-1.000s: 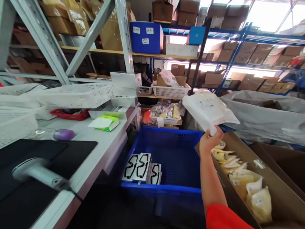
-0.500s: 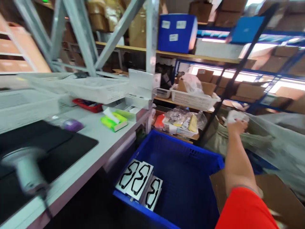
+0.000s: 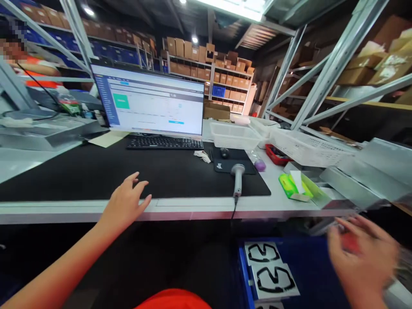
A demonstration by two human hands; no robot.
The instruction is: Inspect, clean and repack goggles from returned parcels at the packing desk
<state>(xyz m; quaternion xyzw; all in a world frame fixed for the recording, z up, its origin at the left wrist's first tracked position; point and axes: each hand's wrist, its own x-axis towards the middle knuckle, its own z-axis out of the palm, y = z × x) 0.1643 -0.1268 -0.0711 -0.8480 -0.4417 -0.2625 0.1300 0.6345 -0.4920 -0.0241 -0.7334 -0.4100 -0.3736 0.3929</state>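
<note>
My left hand [image 3: 124,199] hovers at the front edge of the desk, fingers spread and holding nothing. Just beyond it lies a black desk mat [image 3: 167,174]. Over the right part of a blue plastic crate [image 3: 317,262] is my right hand [image 3: 365,253], slightly blurred, with thumb and fingers apart and nothing seen between them. Inside the crate, white boxes [image 3: 273,281] printed with a black glasses-like outline are stacked along the left side. A grey handheld barcode scanner [image 3: 238,178] rests on the mat, between my two hands.
Behind the mat stand a monitor [image 3: 154,103] and a keyboard [image 3: 165,142]. White baskets [image 3: 236,136], a red tray [image 3: 277,155] and a green tissue pack [image 3: 294,186] line the desk's right. Metal rack posts [image 3: 341,60] rise there. Another person [image 3: 35,68] is at far left.
The view has swung left toward the monitor. My right hand has come away from the bag on the right, and the white crumpled thing is no longer in it. My left hand has come into view.
</note>
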